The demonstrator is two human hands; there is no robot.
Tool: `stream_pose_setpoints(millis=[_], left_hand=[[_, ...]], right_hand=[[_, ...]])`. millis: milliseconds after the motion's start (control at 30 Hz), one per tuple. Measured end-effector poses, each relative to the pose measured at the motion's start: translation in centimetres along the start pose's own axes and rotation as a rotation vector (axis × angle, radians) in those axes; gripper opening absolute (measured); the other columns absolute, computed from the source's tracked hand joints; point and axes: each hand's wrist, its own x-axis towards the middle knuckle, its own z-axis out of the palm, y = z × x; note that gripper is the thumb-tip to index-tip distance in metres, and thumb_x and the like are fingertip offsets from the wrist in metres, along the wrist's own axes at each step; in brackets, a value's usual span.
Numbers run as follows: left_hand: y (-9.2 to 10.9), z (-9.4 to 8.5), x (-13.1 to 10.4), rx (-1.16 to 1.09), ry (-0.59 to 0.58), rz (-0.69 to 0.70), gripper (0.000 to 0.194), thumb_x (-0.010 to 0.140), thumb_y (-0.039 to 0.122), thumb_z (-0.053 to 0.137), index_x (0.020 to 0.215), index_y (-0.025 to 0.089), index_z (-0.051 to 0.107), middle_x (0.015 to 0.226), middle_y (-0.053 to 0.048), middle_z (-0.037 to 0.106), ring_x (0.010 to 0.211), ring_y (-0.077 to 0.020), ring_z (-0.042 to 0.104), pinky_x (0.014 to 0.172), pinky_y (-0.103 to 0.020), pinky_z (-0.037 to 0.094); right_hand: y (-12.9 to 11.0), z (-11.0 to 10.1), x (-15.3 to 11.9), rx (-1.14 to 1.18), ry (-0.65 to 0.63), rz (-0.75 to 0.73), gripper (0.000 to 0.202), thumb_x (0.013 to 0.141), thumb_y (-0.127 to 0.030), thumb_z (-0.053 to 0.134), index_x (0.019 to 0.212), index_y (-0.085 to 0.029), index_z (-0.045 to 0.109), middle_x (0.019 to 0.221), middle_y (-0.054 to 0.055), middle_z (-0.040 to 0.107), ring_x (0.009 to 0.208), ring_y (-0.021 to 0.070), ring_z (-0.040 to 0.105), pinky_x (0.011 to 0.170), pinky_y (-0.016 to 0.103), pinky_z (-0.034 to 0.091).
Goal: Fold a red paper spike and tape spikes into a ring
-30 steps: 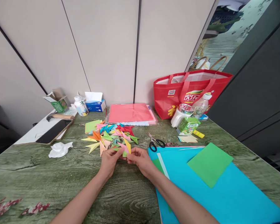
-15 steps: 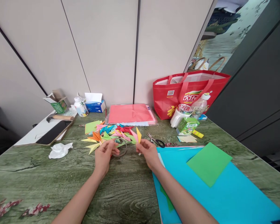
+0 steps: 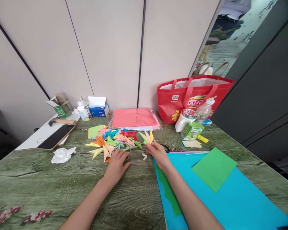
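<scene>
A folded paper star piece (image 3: 148, 138) in green, pink and yellow is pinched in the fingers of my right hand (image 3: 157, 156), over the table. My left hand (image 3: 117, 164) curls over the near edge of a clear tape roll (image 3: 129, 153), which lies low beside the paper pile; its fingertips are partly hidden. Just beyond, a heap of folded paper pieces (image 3: 115, 138) spreads in orange, green, blue, red, pink and yellow. A small white scrap (image 3: 144, 157) lies between my hands. Scissors (image 3: 166, 148) are partly covered behind my right hand.
Large blue sheets (image 3: 206, 198) lie under my right forearm, with a green square (image 3: 214, 169) on top. Behind stand a red bag (image 3: 168, 105), a white mug (image 3: 182, 121) and a bottle (image 3: 204, 111). Left are a crumpled tissue (image 3: 63, 155), a phone (image 3: 56, 136) and a hammer (image 3: 64, 121).
My left hand has lowered with the tape roll towards the table. My right hand has moved slightly right with the paper piece, whose points now fan out more visibly.
</scene>
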Motion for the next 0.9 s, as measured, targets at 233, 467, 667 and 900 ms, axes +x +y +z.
stream_pose_setpoints(millis=[233, 467, 667, 900], left_hand=[[-0.2, 0.3, -0.2, 0.048, 0.086, -0.017, 0.024, 0.081, 0.016, 0.049, 0.102, 0.020, 0.058, 0.078, -0.006, 0.063, 0.076, -0.0217, 0.055, 0.071, -0.037, 0.044], [0.9, -0.7, 0.1, -0.386, 0.488, -0.302, 0.034, 0.085, 0.027, 0.046, 0.118, 0.022, 0.045, 0.090, -0.004, 0.056, 0.069, -0.0148, 0.062, 0.070, -0.029, 0.048], [1.3, -1.1, 0.5, -0.511, 0.496, -0.399, 0.036, 0.085, 0.031, 0.044, 0.120, 0.022, 0.045, 0.087, -0.004, 0.056, 0.073, -0.0158, 0.063, 0.075, -0.029, 0.047], [2.0, -1.2, 0.6, -0.663, 0.431, -0.437, 0.046, 0.082, 0.037, 0.049, 0.126, 0.024, 0.042, 0.096, -0.007, 0.061, 0.081, -0.0205, 0.065, 0.073, -0.030, 0.048]], right_hand=[[-2.7, -1.0, -2.4, 0.061, -1.001, 0.479, 0.047, 0.061, -0.046, 0.072, 0.090, -0.013, 0.056, 0.077, 0.006, 0.064, 0.071, 0.0212, 0.067, 0.063, 0.036, 0.053], [-1.3, -0.1, -1.5, -0.150, -0.769, 0.330, 0.035, 0.060, -0.037, 0.074, 0.081, -0.010, 0.062, 0.074, 0.003, 0.065, 0.068, 0.0130, 0.063, 0.061, 0.026, 0.054], [-0.7, 0.0, -1.7, -0.389, -0.756, 0.333, 0.033, 0.068, -0.043, 0.066, 0.082, -0.013, 0.062, 0.059, -0.001, 0.062, 0.048, 0.0088, 0.058, 0.047, 0.020, 0.050], [-0.9, -0.4, -1.0, -0.943, -0.055, -0.325, 0.021, 0.081, -0.029, 0.049, 0.086, -0.017, 0.065, 0.077, 0.007, 0.067, 0.066, 0.0177, 0.062, 0.062, 0.028, 0.047]])
